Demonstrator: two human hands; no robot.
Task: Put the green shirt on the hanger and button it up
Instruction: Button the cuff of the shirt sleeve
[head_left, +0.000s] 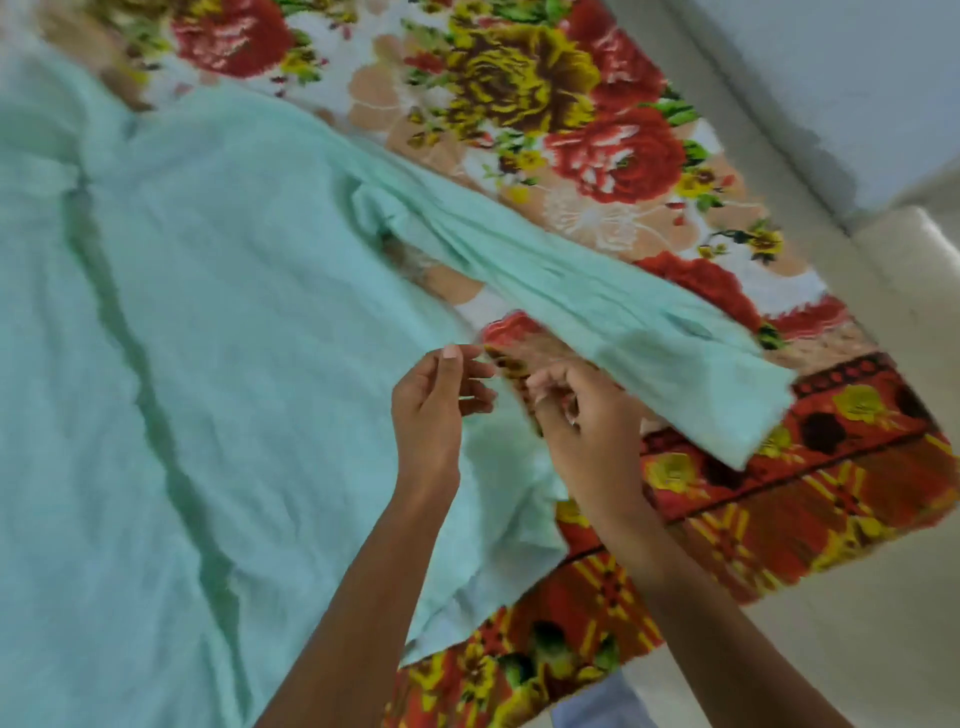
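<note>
The pale green shirt (218, 322) lies spread over a floral blanket and fills the left half of the view. One long sleeve (597, 306) stretches to the right, with its cuff near the blanket's edge. My left hand (436, 405) hovers over the shirt's right edge, fingers loosely curled, pinching at the fabric edge. My right hand (576, 410) is beside it, just under the sleeve, fingers curled near that same edge. The frame is blurred, so I cannot make out what the fingers hold. No hanger is visible.
The red, yellow and white floral blanket (571, 135) covers the bed, its patterned border (779, 514) at the right. Beyond it lie a pale floor (857, 639) and a white wall (852, 67) at the upper right.
</note>
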